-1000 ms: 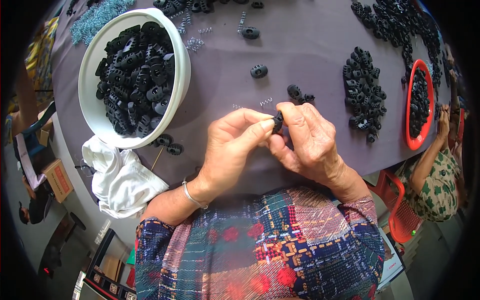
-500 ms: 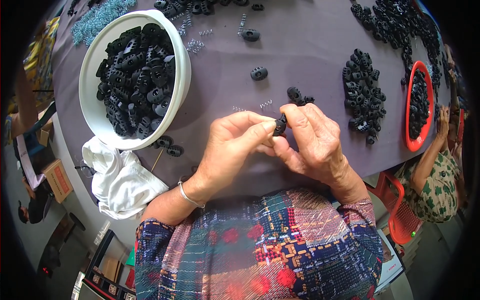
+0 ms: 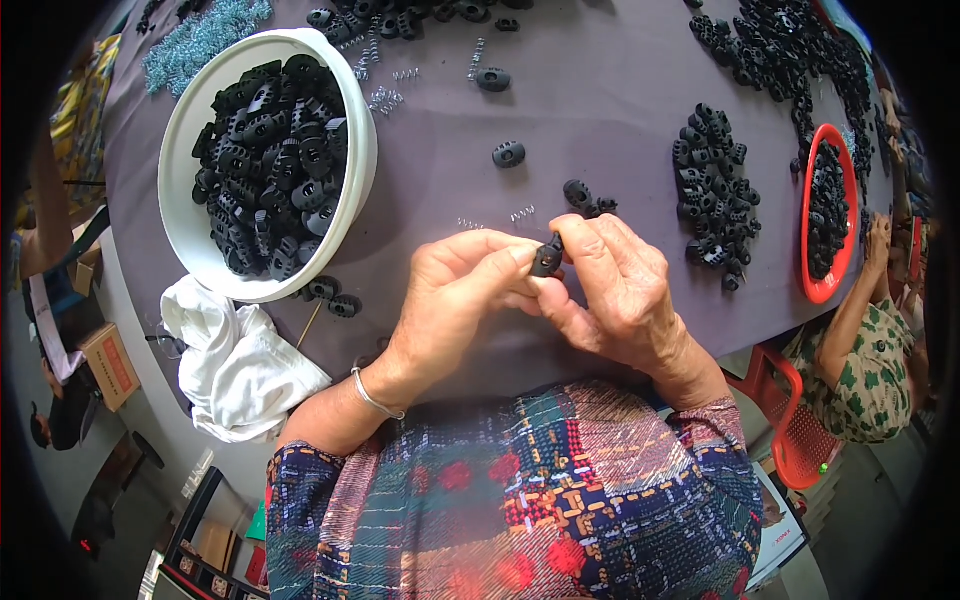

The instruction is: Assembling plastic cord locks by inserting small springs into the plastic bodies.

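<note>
Both hands meet over the near part of the table around one black plastic cord lock. My left hand pinches it from the left between thumb and fingers. From the other side, my right hand grips it too, forefinger bent over its top and thumb beneath. Fingers cover part of it. Just beyond lie two small metal springs, the clearer one next to a couple of loose black pieces. Farther off is a single black cord lock body.
A white bowl full of black cord lock parts stands left, with a white cloth before it. Blue-tinted springs heap at far left. On the right are a pile of black parts, a red basket and another person's arm.
The whole view has shifted slightly. Both hands stay closed on the cord lock, which now stands more upright between the fingers.
</note>
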Demonstrator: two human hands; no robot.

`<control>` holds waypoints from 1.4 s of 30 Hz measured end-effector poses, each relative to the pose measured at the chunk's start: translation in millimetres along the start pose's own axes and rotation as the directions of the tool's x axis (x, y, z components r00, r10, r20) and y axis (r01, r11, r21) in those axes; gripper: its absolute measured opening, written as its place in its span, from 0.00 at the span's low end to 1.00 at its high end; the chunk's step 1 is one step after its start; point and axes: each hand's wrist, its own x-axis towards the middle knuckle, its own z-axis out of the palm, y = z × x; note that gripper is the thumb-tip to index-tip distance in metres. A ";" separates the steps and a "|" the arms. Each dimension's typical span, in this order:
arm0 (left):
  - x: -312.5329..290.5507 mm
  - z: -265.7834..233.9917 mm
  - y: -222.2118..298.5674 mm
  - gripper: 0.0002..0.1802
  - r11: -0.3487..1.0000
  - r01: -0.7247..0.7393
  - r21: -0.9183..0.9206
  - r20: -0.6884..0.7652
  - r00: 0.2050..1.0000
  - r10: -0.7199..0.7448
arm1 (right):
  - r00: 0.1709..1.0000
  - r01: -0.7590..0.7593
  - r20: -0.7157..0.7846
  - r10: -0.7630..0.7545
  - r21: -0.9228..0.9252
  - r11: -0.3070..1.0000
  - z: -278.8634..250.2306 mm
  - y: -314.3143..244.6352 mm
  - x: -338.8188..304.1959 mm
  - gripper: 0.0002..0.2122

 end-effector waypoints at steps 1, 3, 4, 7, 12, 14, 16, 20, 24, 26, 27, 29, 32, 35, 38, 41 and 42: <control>0.1 0.8 0.1 0.12 1.000 0.001 -0.020 0.010 1.000 -0.001 | 1.000 -0.003 -0.001 0.003 -0.004 1.000 -0.9 0.9 -0.1 0.19; 0.8 2.0 -1.0 0.13 0.999 0.001 -0.039 0.022 1.000 0.000 | 1.000 -0.016 -0.008 0.016 -0.009 1.000 -1.3 3.3 -0.9 0.19; 1.3 1.7 -3.2 0.14 0.999 -0.004 -0.033 0.012 1.000 0.004 | 0.999 -0.031 -0.014 0.030 -0.013 0.999 -1.3 4.1 -1.7 0.19; 1.8 1.3 -6.1 0.16 1.000 -0.018 -0.014 0.008 1.000 0.018 | 1.000 -0.021 -0.012 0.021 -0.015 1.000 -0.9 5.0 -2.1 0.18; 1.0 -0.4 -9.2 0.16 1.000 -0.022 -0.014 0.016 1.000 0.022 | 1.000 -0.004 -0.014 0.004 0.009 1.000 1.0 5.8 -1.3 0.17; 0.7 1.5 -6.9 0.16 1.000 -0.022 -0.004 -0.001 1.000 0.022 | 0.999 0.012 -0.036 -0.011 0.015 1.000 1.9 6.8 -1.3 0.16; 0.7 2.0 -6.5 0.16 1.000 -0.011 -0.005 0.010 1.000 0.011 | 0.999 0.011 -0.035 -0.011 0.008 1.000 2.3 7.9 -3.1 0.16; -0.7 5.4 -2.3 0.15 1.000 -0.009 0.022 0.003 1.000 0.009 | 0.998 0.026 -0.051 -0.025 0.007 1.000 6.3 7.8 -4.9 0.15; 0.2 1.4 -4.0 0.15 0.999 -0.029 0.044 0.031 0.999 0.028 | 0.998 0.037 -0.057 -0.037 0.004 0.999 9.2 7.5 -4.7 0.15; -0.3 2.7 -1.8 0.15 0.997 -0.004 0.077 0.007 1.000 0.003 | 0.994 0.064 -0.084 -0.065 -0.008 0.998 11.1 6.4 -4.3 0.14; -0.4 3.4 -0.3 0.15 0.997 -0.003 0.076 0.008 1.000 0.003 | 0.995 0.064 -0.083 -0.064 -0.010 0.998 11.3 7.7 -4.6 0.14; -0.7 3.7 2.9 0.13 0.997 0.058 -0.044 0.052 0.997 -0.056 | 0.990 0.113 -0.080 -0.115 -0.019 0.993 11.9 11.2 -4.4 0.13; -0.6 1.4 4.7 0.13 0.995 0.063 -0.078 0.058 0.997 -0.058 | 0.988 0.119 -0.098 -0.120 -0.019 0.993 10.3 10.2 -2.3 0.12; 1.3 3.5 -1.0 0.15 1.000 -0.020 -0.011 0.078 0.997 0.020 | 0.981 0.138 -0.129 -0.143 -0.040 0.990 8.8 12.9 -3.8 0.12; 1.3 4.2 -4.1 0.16 0.999 -0.032 0.001 0.073 0.997 0.032 | 0.970 0.160 -0.171 -0.171 -0.076 0.984 8.6 13.8 -4.1 0.12; 2.4 1.6 -6.4 0.16 0.998 -0.049 -0.033 0.113 0.992 0.053 | 0.958 0.175 -0.212 -0.192 -0.099 0.980 9.6 15.1 -2.9 0.12; 2.7 1.0 -7.9 0.16 0.998 -0.058 -0.030 0.118 0.991 0.061 | 0.954 0.178 -0.224 -0.197 -0.103 0.979 9.9 15.3 -2.8 0.12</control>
